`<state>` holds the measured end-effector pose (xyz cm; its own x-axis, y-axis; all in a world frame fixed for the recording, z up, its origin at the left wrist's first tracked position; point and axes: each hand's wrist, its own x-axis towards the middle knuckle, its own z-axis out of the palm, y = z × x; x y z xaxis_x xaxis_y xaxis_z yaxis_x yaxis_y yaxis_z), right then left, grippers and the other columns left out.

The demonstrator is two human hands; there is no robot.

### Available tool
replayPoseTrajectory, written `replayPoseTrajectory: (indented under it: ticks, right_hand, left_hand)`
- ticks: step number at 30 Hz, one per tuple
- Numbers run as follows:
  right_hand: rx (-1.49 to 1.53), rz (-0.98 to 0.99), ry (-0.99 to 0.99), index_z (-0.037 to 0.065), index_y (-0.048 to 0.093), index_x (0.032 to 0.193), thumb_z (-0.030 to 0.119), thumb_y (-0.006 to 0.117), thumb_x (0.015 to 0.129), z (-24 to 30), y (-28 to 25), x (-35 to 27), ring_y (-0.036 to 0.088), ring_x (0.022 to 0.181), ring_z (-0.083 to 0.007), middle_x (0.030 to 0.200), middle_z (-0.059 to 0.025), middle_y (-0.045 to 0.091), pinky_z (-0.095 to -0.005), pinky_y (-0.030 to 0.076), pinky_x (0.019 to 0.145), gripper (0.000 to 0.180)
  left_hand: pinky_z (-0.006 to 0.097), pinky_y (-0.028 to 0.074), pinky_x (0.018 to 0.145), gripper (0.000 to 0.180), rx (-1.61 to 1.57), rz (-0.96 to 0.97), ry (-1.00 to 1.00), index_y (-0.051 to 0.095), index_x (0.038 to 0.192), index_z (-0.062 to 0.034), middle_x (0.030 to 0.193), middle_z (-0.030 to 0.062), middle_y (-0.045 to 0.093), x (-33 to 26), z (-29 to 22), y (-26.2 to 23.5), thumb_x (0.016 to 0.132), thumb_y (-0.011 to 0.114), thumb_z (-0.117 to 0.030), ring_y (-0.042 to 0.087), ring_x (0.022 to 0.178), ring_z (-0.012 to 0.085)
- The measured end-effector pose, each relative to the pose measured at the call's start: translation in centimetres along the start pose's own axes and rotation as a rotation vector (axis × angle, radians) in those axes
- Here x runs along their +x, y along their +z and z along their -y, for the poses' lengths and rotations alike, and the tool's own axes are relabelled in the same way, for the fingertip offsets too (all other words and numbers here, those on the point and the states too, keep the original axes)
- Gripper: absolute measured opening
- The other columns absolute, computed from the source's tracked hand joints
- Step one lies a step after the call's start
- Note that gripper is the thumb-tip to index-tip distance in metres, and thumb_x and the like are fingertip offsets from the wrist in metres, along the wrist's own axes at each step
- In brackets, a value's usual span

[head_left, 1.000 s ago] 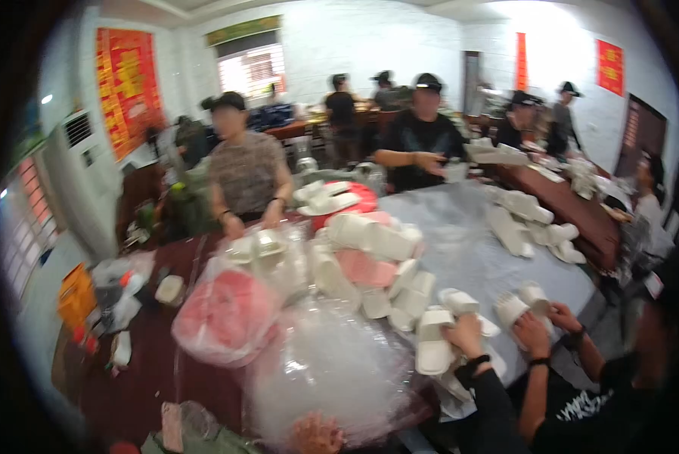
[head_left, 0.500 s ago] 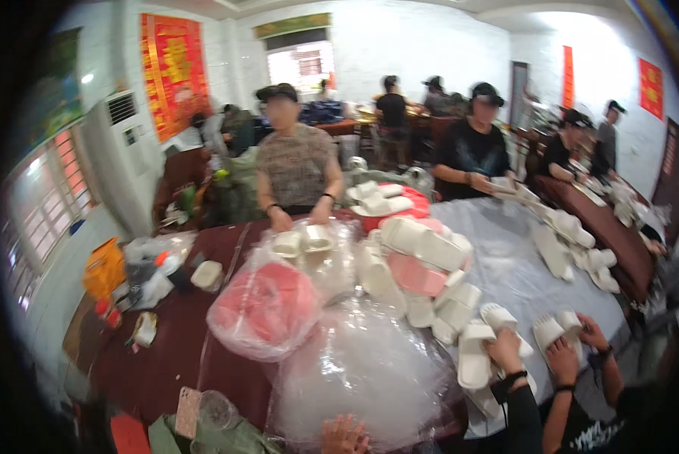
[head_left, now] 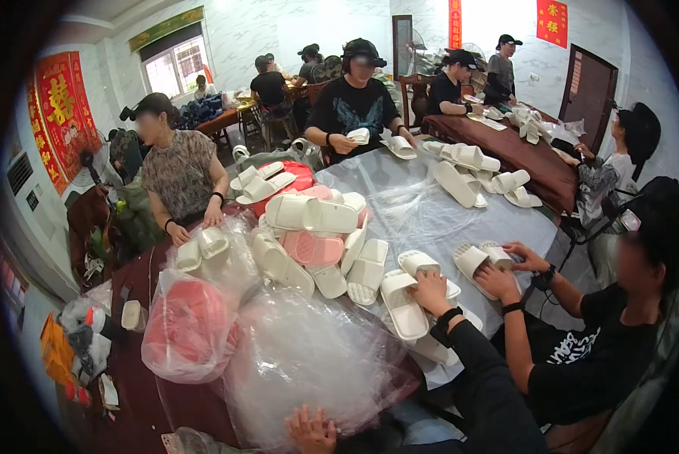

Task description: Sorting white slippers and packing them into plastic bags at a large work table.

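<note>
My right hand (head_left: 432,293), at the end of a black sleeve, is closed on a white slipper (head_left: 418,263) at the near right of the table. Against that hand lies another white slipper (head_left: 403,306), its sole partly showing. Low in the middle, my left hand (head_left: 311,431) rests with fingers spread at the near edge of a stack of clear plastic bags (head_left: 309,363), holding nothing. Beyond the bags rises a heap of white slippers (head_left: 313,214), with a pink slipper (head_left: 314,247) among them.
A clear bag of red-pink material (head_left: 188,329) stands left of the bag stack. Across the table a person (head_left: 181,170) handles slippers in plastic. To my right, a co-worker's hands (head_left: 498,276) hold a pair of slippers. Farther back, another person (head_left: 358,106) holds a slipper.
My view has swung to the right, so the table and people sit farther left in the picture. My right hand stays at the slippers and my left hand stays by the bags.
</note>
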<state>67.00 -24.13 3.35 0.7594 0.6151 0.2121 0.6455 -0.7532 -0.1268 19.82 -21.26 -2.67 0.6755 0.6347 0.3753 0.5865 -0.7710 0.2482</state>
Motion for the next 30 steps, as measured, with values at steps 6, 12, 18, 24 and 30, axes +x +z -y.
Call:
replayPoseTrajectory:
  ticks: [6,12,18,24,30]
  right_hand:
    - [0.035,0.013,-0.001,0.009,0.066,0.097,0.044,0.064,0.075,0.1,-0.4,0.1,0.048,0.107,-0.0357,0.108,-0.0146,0.058,-0.0485,0.037,0.086,0.041]
    - [0.060,-0.106,-0.014,0.010,0.068,0.092,0.029,0.062,0.073,1.1,1.6,0.1,0.046,0.106,-0.0348,0.105,-0.0134,0.058,-0.0471,0.037,0.087,0.028]
    - [0.209,-0.276,0.202,0.008,0.067,0.094,0.023,0.058,0.077,-1.6,1.3,0.7,0.046,0.108,-0.0342,0.106,-0.0131,0.055,-0.0456,0.037,0.087,0.024]
    - [0.949,-0.358,-0.195,0.004,0.062,0.102,0.014,0.060,0.077,2.8,-6.7,-1.8,0.050,0.102,-0.0324,0.110,-0.0149,0.055,-0.0398,0.040,0.089,0.027]
    - [1.378,-0.013,-0.238,0.002,0.059,0.110,0.008,0.063,0.078,7.3,-14.9,-12.7,0.053,0.108,-0.0249,0.114,-0.0123,0.055,-0.0326,0.041,0.089,0.032]
  left_hand:
    - [0.055,0.026,0.103,0.043,0.074,0.046,-0.054,0.057,0.122,-0.0139,0.133,0.0153,0.047,-0.2,-0.6,-1.4,0.083,0.057,-0.034,0.037,0.125,0.0387]
    - [0.051,0.034,0.094,0.042,0.148,-0.149,0.011,0.059,0.118,-0.0137,0.121,0.0132,0.052,-0.8,-0.7,-1.1,0.084,0.055,-0.038,0.045,0.112,0.0337]
    - [0.057,0.024,0.102,0.047,0.077,-0.024,-0.011,0.056,0.121,-0.0142,0.130,0.0129,0.046,0.3,-0.7,-0.5,0.081,0.057,-0.038,0.037,0.123,0.0343]
    - [0.055,0.024,0.103,0.056,0.113,-0.028,-0.029,0.052,0.125,-0.0069,0.129,0.0121,0.046,0.5,0.6,-0.1,0.080,0.058,-0.040,0.037,0.124,0.0320]
    - [0.051,0.024,0.103,0.059,-0.081,0.065,-0.082,0.047,0.128,-0.0011,0.131,0.0141,0.046,1.7,0.2,-1.9,0.081,0.058,-0.036,0.038,0.123,0.0325]
